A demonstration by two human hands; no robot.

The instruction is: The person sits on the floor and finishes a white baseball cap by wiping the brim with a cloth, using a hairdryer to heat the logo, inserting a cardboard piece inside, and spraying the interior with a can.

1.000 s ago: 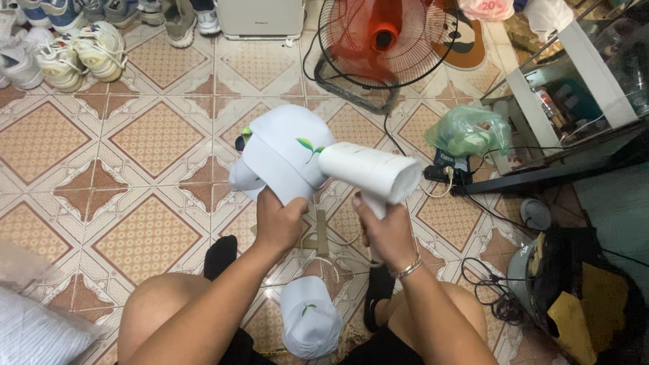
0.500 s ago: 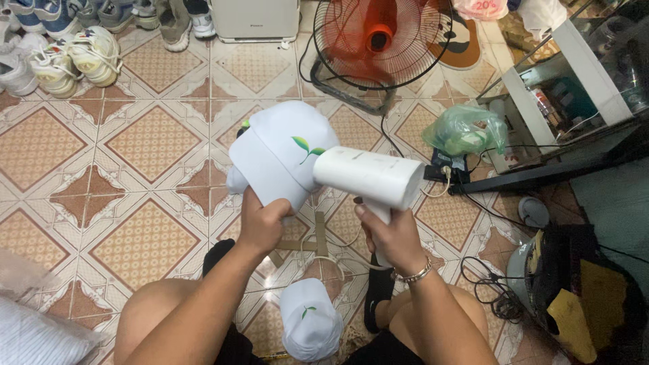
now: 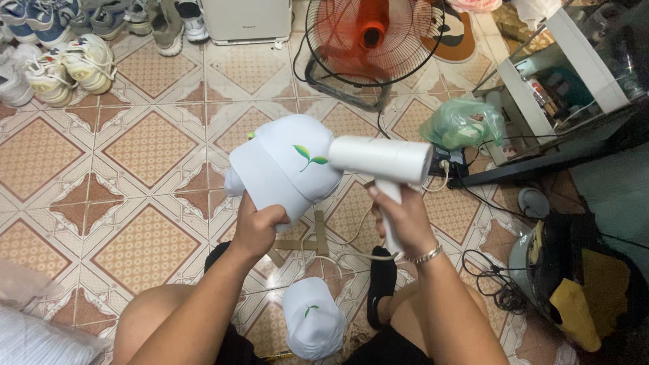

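1. White cap (image 3: 284,165) with a small green leaf mark is held up above the tiled floor (image 3: 145,145), in the middle of the view, its brim pointing down and to the left.
2. The left hand (image 3: 259,226) grips the cap from below, fingers curled tight around the lower edge of the brim.
3. The right hand (image 3: 403,220) is wrapped firmly around the handle of a white hair dryer (image 3: 382,162).
4. The dryer's barrel lies level, and its nozzle end touches the right side of the cap, just beside the leaf mark.
5. A cord runs from the bottom of the dryer's handle down toward the floor between the person's knees.
6. A second white cap (image 3: 312,324) with the same kind of leaf mark lies on the floor between the person's legs, close to the bottom edge of the view.
7. A floor fan (image 3: 372,40) with an orange centre stands on the tiles beyond the dryer, at the top of the view.
8. A green plastic bag (image 3: 461,125) sits to the right of the fan, near a low shelf.
9. Several pairs of sneakers (image 3: 64,67) are lined up at the upper left, well apart from the hands.
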